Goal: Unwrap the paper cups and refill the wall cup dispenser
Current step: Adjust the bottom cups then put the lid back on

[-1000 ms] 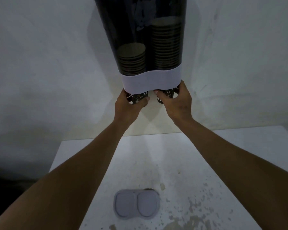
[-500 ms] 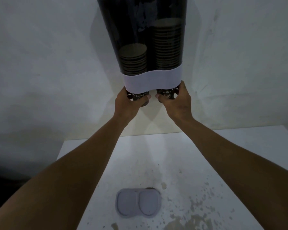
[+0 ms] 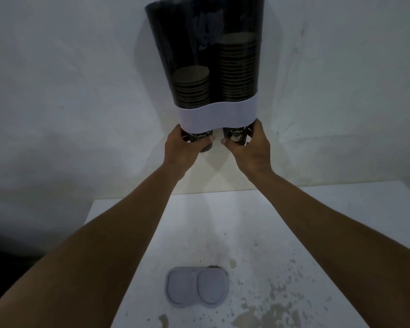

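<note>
Both hands are wrapped around the bottom cups under the wall dispenser.

The left hand (image 3: 184,147) is curled round the left cup (image 3: 200,138) and the right hand (image 3: 250,150) round the right cup (image 3: 234,136), the two hands being held just apart beneath the white band (image 3: 216,116) of the cup dispenser (image 3: 204,43). Two stacks are seen through the dark tube, the left stack (image 3: 191,87) lower than the right stack (image 3: 237,67). If either cup were tugged hard or crookedly, a rim could probably be crushed or several cups dragged out together. Below, a grey double lid (image 3: 197,287) lies on the stained white table (image 3: 270,233), well apart from the hands; nothing is seen blocking them.
</note>
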{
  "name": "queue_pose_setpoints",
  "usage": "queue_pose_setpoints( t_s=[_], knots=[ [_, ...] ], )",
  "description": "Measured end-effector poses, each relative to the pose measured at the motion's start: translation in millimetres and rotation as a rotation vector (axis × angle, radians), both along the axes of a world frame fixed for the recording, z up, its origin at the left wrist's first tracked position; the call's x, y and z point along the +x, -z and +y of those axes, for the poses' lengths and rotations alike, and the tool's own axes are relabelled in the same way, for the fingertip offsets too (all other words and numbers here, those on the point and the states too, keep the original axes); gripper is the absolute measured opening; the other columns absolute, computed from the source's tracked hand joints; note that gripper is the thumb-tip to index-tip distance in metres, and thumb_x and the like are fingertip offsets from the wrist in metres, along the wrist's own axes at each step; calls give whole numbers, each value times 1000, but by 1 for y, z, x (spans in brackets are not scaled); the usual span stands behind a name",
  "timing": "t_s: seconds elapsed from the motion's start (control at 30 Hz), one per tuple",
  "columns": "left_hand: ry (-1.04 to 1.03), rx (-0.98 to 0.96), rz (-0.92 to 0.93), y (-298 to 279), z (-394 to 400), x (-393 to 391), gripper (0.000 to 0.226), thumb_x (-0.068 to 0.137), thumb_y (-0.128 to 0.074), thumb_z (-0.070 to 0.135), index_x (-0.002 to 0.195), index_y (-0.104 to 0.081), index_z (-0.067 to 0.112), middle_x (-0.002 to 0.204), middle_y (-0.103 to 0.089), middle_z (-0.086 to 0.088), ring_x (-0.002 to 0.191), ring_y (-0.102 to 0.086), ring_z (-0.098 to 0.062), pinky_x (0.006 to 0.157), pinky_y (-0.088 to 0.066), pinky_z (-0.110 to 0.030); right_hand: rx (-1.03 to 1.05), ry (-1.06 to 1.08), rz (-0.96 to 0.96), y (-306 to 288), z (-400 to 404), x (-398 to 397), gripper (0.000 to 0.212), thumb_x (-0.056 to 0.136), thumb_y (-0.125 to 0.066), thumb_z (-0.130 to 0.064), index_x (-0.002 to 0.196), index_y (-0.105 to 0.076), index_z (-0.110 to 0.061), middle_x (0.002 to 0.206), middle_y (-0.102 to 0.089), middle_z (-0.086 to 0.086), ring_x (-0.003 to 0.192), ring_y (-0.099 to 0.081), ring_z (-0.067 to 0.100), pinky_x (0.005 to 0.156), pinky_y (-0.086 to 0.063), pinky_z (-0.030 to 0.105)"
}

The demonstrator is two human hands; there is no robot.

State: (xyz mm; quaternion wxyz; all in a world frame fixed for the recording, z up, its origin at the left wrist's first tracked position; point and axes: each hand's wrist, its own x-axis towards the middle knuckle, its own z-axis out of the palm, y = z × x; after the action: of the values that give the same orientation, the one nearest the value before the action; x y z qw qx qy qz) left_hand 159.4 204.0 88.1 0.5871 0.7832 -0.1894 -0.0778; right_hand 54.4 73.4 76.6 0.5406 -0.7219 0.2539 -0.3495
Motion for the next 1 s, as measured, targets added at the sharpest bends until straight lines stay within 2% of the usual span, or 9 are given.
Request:
queue_pose_setpoints(
  t_s=[0.03, 0.13, 0.2, 0.4, 0.53, 0.63, 0.83, 0.93, 1.0],
  knots=[
    [-12, 10, 5, 1, 2, -1, 66, 61, -89, 38, 120, -61, 23, 109, -71, 9, 101, -67, -13, 91, -56, -35, -10, 4, 15, 0, 1, -2, 80, 73, -86, -19, 140, -44, -20, 128, -59, -8, 115, -55, 7, 89, -41, 4],
    [-58, 61, 22, 1, 10, -10, 84, 61, -89, 44, 133, -53, 21, 124, -64, 5, 112, -60, -12, 96, -52, -33, -33, 39, 81, 3, 4, -12, 91, 75, -85, -29, 150, -34, -21, 145, -50, -2, 130, -49, 14, 107, -42, 27],
    [-86, 108, 23, 0, 20, -20, 95, 63, -88, 48, 143, -45, 20, 133, -58, 3, 116, -55, -11, 97, -49, -30, -43, 76, 124, 6, 11, -22, 91, 78, -81, -35, 152, -31, -20, 147, -48, -1, 133, -47, 15, 109, -40, 32],
    [-43, 286, -92, 25, 54, -58, 81, 75, -78, 53, 142, -44, 22, 137, -55, 4, 121, -54, -12, 96, -41, -21, -112, 59, 244, 26, 44, -54, 71, 87, -70, -38, 148, -36, -23, 143, -50, -3, 130, -48, 15, 105, -44, 35],
    [48, 423, -186, 67, 85, -84, 64, 80, -76, 49, 134, -56, 20, 133, -59, 2, 118, -57, -15, 98, -41, -23, -298, -147, 352, 65, 72, -81, 49, 89, -66, -33, 135, -54, -20, 132, -59, 1, 122, -55, 19, 103, -46, 37],
    [138, 538, -222, 104, 111, -102, 60, 80, -76, 47, 131, -59, 22, 132, -61, 0, 120, -57, -18, 102, -42, -28, -410, -346, 518, 98, 88, -101, 43, 91, -64, -35, 131, -58, -22, 133, -60, -2, 123, -55, 19, 103, -46, 36],
    [328, 616, -243, 172, 160, -135, 61, 77, -81, 36, 129, -62, 10, 128, -64, -11, 119, -59, -30, 98, -45, -37, -453, -592, 793, 154, 117, -137, 53, 92, -63, -39, 141, -50, -22, 147, -49, -4, 135, -43, 16, 107, -34, 28],
    [406, 697, -210, 202, 179, -144, 82, 70, -64, 59, 133, -58, 7, 133, -60, -15, 123, -56, -34, 100, -47, -48, -440, -663, 878, 179, 127, -145, 68, 89, -68, -41, 148, -41, -21, 153, -40, -1, 141, -37, 17, 111, -31, 29],
    [451, 756, -199, 219, 186, -146, 100, 60, -63, 67, 139, -52, 7, 142, -53, -14, 131, -49, -33, 104, -44, -52, -364, -693, 928, 193, 132, -145, 76, 90, -67, -39, 153, -30, -19, 159, -30, 0, 146, -29, 19, 116, -24, 30]
  ],
)
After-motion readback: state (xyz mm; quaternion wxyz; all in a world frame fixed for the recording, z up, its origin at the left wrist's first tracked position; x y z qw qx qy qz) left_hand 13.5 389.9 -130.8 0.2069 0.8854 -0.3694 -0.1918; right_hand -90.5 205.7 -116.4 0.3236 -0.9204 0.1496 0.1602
